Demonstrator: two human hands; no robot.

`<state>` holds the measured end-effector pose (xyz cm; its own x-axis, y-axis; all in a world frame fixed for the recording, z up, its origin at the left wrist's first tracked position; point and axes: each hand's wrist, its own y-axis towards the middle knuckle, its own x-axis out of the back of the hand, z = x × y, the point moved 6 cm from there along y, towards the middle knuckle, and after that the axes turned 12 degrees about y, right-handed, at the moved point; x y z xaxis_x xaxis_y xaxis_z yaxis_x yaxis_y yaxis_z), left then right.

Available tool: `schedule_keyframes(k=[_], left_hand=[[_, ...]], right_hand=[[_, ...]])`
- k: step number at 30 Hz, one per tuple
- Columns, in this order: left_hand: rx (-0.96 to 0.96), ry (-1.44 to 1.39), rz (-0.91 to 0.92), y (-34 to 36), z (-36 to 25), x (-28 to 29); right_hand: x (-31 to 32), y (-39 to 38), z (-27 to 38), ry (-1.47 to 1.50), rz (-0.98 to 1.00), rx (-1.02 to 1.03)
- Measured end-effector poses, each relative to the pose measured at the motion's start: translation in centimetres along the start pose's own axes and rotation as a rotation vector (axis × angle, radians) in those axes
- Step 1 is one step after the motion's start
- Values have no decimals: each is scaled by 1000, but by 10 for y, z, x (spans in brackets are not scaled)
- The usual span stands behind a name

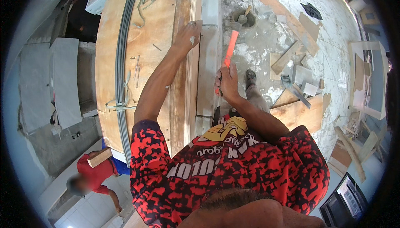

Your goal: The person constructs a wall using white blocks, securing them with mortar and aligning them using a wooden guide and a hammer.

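My left hand (188, 35) is at the long edge of the plywood-topped work surface (154, 15), its fingers curled over a narrow wooden strip (191, 78). Pale smears of dried material mark the back of this hand. In my right hand (227, 80) is a long flat orange-red tool (231, 47), held upright with its blade-like end pointing away from me. Its exact kind I cannot make out. This hand is just right of the grey block wall (209, 61). Fingertips of the left hand are partly hidden by the strip's edge.
Bundled grey rods (121, 61) lie tied along the plywood, near loose nails (136, 72). A bucket with a trowel (246, 18), boards (287, 59) and offcuts litter the floor at right. Another person in red (98, 169) bends at lower left.
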<state>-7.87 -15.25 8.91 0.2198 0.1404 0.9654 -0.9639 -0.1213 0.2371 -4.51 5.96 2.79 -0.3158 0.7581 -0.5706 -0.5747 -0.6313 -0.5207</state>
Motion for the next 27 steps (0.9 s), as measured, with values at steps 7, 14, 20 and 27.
schedule_keyframes(k=[7,14,20,27], left_hand=[[19,-2,27,-7,6,-19],[-3,-12,-70,-12,11,-27],[29,18,39,-8,8,-26],[43,16,-12,-2,6,-5]], right_hand=[[-5,0,2,21,13,-22],[3,-5,-5,-190,109,-181],[-2,-8,-5,-253,53,-192],[-10,-8,-1,-156,73,-197]])
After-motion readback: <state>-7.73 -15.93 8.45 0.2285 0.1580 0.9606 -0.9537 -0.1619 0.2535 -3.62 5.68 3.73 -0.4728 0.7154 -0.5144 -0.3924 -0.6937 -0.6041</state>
